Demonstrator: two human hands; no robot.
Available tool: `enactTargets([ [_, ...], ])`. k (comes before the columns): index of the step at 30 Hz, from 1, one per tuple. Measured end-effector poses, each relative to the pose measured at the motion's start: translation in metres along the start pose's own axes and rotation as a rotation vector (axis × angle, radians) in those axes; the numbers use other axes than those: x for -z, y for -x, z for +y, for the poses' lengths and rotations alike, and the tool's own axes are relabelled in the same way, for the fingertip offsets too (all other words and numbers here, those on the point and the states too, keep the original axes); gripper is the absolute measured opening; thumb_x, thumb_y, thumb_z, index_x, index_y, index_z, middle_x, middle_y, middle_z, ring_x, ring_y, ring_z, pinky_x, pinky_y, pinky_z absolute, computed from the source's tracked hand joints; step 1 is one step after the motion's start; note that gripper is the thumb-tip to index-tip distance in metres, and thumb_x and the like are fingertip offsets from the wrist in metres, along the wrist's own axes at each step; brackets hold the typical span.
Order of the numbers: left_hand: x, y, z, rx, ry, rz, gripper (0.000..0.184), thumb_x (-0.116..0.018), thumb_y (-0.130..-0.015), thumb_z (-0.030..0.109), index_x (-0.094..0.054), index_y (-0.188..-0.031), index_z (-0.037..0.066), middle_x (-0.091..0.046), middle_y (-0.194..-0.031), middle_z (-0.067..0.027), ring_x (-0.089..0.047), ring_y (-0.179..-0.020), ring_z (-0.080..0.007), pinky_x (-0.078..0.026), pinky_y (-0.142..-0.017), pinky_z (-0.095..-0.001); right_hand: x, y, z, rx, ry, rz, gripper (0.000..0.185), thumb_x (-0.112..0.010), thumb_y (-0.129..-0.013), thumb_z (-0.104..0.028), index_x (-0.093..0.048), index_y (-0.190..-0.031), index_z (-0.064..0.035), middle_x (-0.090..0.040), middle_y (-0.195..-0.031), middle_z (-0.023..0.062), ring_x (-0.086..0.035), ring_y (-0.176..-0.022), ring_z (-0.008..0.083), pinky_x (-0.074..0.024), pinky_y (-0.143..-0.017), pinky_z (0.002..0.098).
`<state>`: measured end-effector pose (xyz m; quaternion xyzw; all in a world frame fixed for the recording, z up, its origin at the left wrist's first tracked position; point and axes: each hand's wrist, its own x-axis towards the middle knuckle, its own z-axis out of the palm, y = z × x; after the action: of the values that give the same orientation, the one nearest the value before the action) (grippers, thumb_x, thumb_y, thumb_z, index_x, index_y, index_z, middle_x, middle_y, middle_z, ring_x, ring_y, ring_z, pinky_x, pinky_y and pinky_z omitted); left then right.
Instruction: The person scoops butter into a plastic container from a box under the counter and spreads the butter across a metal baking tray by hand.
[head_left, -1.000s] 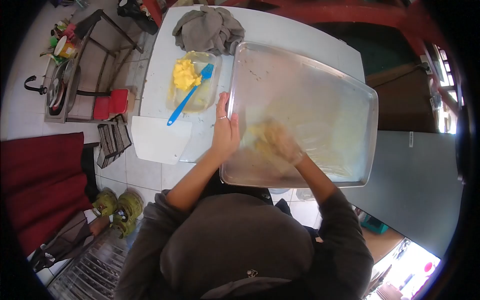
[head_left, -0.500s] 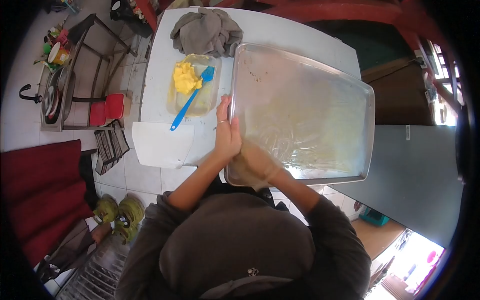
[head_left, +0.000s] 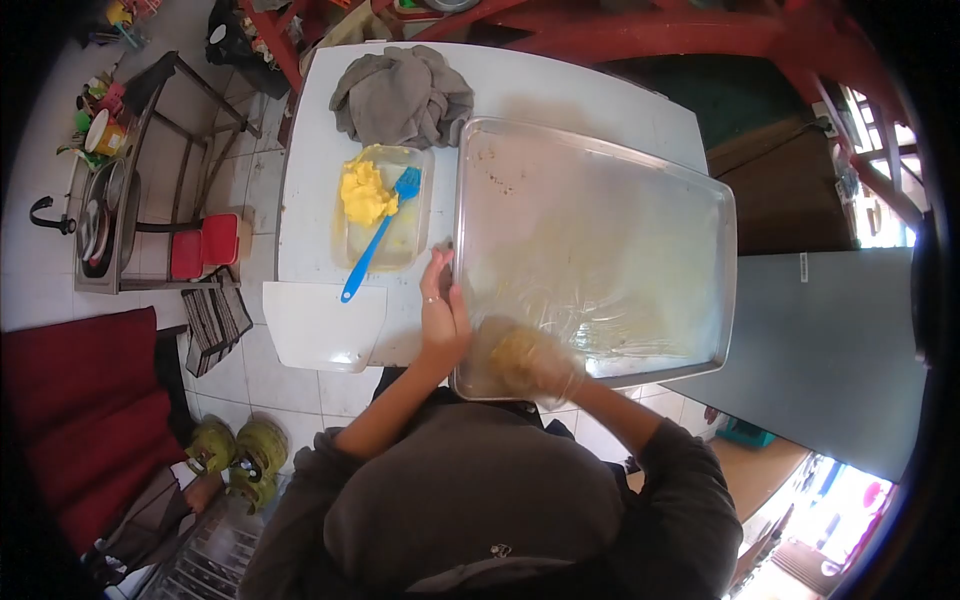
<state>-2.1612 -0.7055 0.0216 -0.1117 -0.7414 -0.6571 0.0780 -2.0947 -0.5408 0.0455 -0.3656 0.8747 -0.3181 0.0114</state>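
Observation:
A large metal baking tray (head_left: 600, 240) lies on the table, with a streaky, greasy film over its inside surface. My left hand (head_left: 445, 315) rests along the tray's left rim, fingers stretched out and a ring on one of them. Inside the near left corner of the tray is my right hand (head_left: 535, 362), covered by thin clear plastic with a yellowish smear; motion blurs its fingers. Left of the tray stands a clear plastic container (head_left: 420, 235) with a lump of yellow margarine-like spread (head_left: 366, 193). A blue silicone brush (head_left: 372, 250) leans across it, its handle over the near rim.
A crumpled grey cloth (head_left: 402, 98) lies at the back of the white table (head_left: 560, 85). A white sheet-like board (head_left: 325, 322) sits at the near left corner. Left stands a sink (head_left: 108, 225); a grey panel (head_left: 820, 340) is to the right. Green gas cylinders (head_left: 258, 445) stand on the floor.
My right hand has slid a little right within the tray's near left part, away from my left hand. The whole view has shifted, so the table sits lower.

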Motion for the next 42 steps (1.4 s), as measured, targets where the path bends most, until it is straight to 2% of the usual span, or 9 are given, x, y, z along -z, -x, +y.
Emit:
enactTargets([
  [5, 0.000, 0.005, 0.007, 0.066, -0.110, -0.062, 0.047, -0.031, -0.085, -0.006, -0.017, -0.130, -0.004, -0.033, -0.129, -0.0198, -0.032, -0.123, -0.0277, -0.019, -0.104, -0.0365, 0.024, -0.065, 0.144, -0.412, -0.304, 0.111, 0.036, -0.043, -0.086, -0.015, -0.047, -0.121, -0.0058, -0.054, -0.110, 0.0059, -0.053, -0.093, 0.0193, -0.0414, -0.084, 0.0307],
  [10, 0.001, 0.005, 0.009, 0.057, -0.023, -0.032, 0.050, -0.031, -0.082, -0.010, -0.018, -0.130, -0.004, -0.033, -0.129, -0.0221, -0.027, -0.126, -0.0316, -0.019, -0.104, -0.0379, 0.023, -0.082, 0.188, 0.035, 0.931, 0.138, 0.041, -0.044, -0.086, -0.018, -0.042, -0.124, -0.0028, -0.049, -0.120, 0.0126, -0.045, -0.110, 0.0232, -0.0341, -0.095, 0.0333],
  [16, 0.002, 0.005, 0.006, 0.024, -0.078, -0.046, 0.048, -0.030, -0.084, -0.007, -0.017, -0.130, -0.003, -0.032, -0.130, -0.0213, -0.029, -0.125, -0.0300, -0.019, -0.103, -0.0373, 0.018, -0.028, 0.010, -0.566, -0.969, -0.006, 0.042, -0.039, -0.088, -0.020, -0.038, -0.128, -0.0075, -0.038, -0.131, 0.0131, -0.039, -0.119, 0.0263, -0.0267, -0.102, 0.0376],
  [19, 0.001, 0.007, 0.007, 0.063, -0.040, -0.051, 0.048, -0.030, -0.083, -0.009, -0.017, -0.129, -0.004, -0.030, -0.131, -0.0235, -0.025, -0.127, -0.0324, -0.018, -0.104, -0.0385, -0.024, -0.039, 0.106, -0.362, -0.408, -0.070, 0.042, -0.041, -0.087, -0.017, -0.038, -0.128, -0.0067, -0.041, -0.129, 0.0121, -0.040, -0.118, 0.0257, -0.0303, -0.099, 0.0371],
  [21, -0.002, 0.006, 0.005, 0.064, -0.019, -0.045, 0.048, -0.029, -0.082, -0.010, -0.018, -0.128, -0.004, -0.027, -0.132, -0.0243, -0.023, -0.129, -0.0332, -0.018, -0.105, -0.0389, -0.031, -0.075, 0.180, 0.005, 1.063, 0.192, 0.042, -0.043, -0.083, -0.012, -0.041, -0.125, -0.0059, -0.047, -0.121, 0.0121, -0.046, -0.110, 0.0239, -0.0354, -0.095, 0.0351],
  [24, -0.004, 0.005, 0.002, 0.030, -0.028, -0.040, 0.044, -0.029, -0.084, -0.008, -0.018, -0.127, -0.004, -0.027, -0.132, -0.0235, -0.024, -0.128, -0.0320, -0.018, -0.104, -0.0386, 0.057, -0.161, 0.164, -0.488, 0.659, -0.245, 0.040, -0.042, -0.082, -0.010, -0.046, -0.121, -0.0036, -0.050, -0.116, 0.0124, -0.046, -0.109, 0.0250, -0.0350, -0.095, 0.0336],
  [29, -0.003, 0.002, 0.005, 0.050, -0.065, -0.068, 0.045, -0.029, -0.082, -0.011, -0.020, -0.125, -0.004, -0.025, -0.133, -0.0237, -0.022, -0.129, -0.0321, -0.017, -0.105, -0.0391, -0.022, -0.096, 0.144, -0.141, 0.298, 0.433, 0.044, -0.037, -0.084, -0.009, -0.039, -0.127, -0.0026, -0.037, -0.132, 0.0136, -0.035, -0.122, 0.0247, -0.0256, -0.103, 0.0360],
  [35, -0.002, -0.001, 0.005, -0.060, -0.158, -0.082, 0.046, -0.031, -0.080, -0.011, -0.023, -0.125, -0.009, -0.028, -0.131, -0.0229, -0.026, -0.127, -0.0327, -0.019, -0.105, -0.0383, -0.009, 0.104, 0.066, -0.734, -0.750, 0.552, 0.043, -0.035, -0.087, -0.015, -0.037, -0.127, 0.0001, -0.040, -0.128, 0.0169, -0.037, -0.121, 0.0291, -0.0300, -0.100, 0.0344],
  [42, -0.004, -0.004, 0.009, -0.052, -0.170, -0.090, 0.047, -0.030, -0.079, -0.011, -0.023, -0.125, -0.009, -0.029, -0.130, -0.0228, -0.027, -0.126, -0.0322, -0.020, -0.105, -0.0381, 0.006, 0.107, 0.057, 0.341, -1.705, 0.908, 0.033, -0.048, -0.086, -0.026, -0.052, -0.108, -0.0018, -0.056, -0.086, 0.0103, -0.051, -0.067, 0.0198, -0.0445, -0.056, 0.0316],
])
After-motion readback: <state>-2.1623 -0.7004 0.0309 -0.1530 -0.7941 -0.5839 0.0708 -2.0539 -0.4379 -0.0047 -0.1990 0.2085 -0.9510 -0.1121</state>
